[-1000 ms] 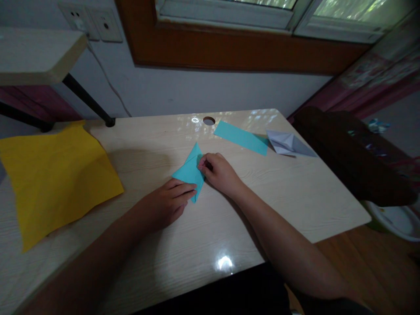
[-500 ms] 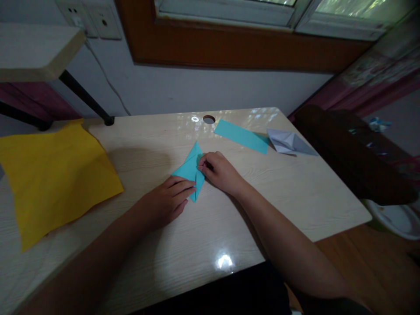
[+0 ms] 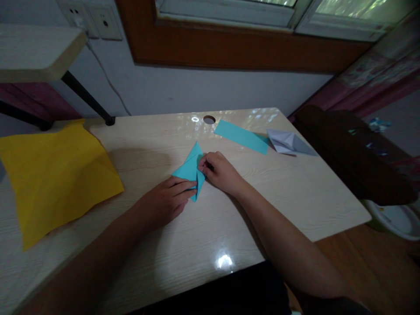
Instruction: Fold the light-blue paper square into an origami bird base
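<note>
A folded turquoise paper [image 3: 190, 166] with pointed corners lies on the table in front of me. My left hand [image 3: 173, 195] rests over its lower left part, fingers stretched out and pressing it down. At the right edge, my right hand [image 3: 219, 170] is closed, thumb and fingertips pinching a flap of the same paper. The flap stands slightly raised along a dark crease near the left fingertips. The lower left of the paper is covered by my left fingers.
Beyond my right hand lie a turquoise paper strip [image 3: 242, 136] and a folded white paper [image 3: 285, 141]. A large yellow sheet [image 3: 62, 179] spreads over the left of the table [image 3: 210, 245]. A shelf [image 3: 36, 52] on black legs stands at back left.
My left fingertips have shifted very slightly right on the turquoise paper. My right hand keeps its pinch in the same place.
</note>
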`<action>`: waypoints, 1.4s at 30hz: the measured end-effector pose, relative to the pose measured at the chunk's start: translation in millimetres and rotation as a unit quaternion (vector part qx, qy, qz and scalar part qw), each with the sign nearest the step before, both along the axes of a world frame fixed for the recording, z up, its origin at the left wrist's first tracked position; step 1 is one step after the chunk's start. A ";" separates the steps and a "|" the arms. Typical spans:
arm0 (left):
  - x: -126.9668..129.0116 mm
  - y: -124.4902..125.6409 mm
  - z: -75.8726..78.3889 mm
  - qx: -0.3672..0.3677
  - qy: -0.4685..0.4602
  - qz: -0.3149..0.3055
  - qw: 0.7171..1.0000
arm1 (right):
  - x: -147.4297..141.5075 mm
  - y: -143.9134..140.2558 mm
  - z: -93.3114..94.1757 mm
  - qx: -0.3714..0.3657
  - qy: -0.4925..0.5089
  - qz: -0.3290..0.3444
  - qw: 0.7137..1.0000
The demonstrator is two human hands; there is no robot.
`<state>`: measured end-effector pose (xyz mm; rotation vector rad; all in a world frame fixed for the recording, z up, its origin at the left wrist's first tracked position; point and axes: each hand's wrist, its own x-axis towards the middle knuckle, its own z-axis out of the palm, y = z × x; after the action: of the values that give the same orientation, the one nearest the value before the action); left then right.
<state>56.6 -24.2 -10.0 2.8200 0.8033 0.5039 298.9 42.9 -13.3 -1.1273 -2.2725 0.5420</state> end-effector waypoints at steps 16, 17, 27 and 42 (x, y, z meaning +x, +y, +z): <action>-0.3 0.5 1.7 -0.009 -0.030 -0.014 0.999 | -6.4 -2.6 -2.3 0.014 0.043 -0.018 0.999; -0.2 0.3 1.7 -0.009 -0.031 -0.014 0.999 | -6.7 -2.3 -2.7 0.014 0.038 -0.015 0.999; 3.8 -2.8 -3.8 -0.011 0.005 0.003 1.000 | -8.3 -1.0 -6.0 0.019 0.016 -0.012 1.000; 0.9 -1.6 -12.9 0.013 0.002 -0.016 1.000 | -9.6 -0.9 -8.8 0.035 0.003 -0.031 0.999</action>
<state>57.5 -25.8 -22.9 2.8534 0.7562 0.5084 289.4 42.0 -22.1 -1.1567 -2.2247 0.4377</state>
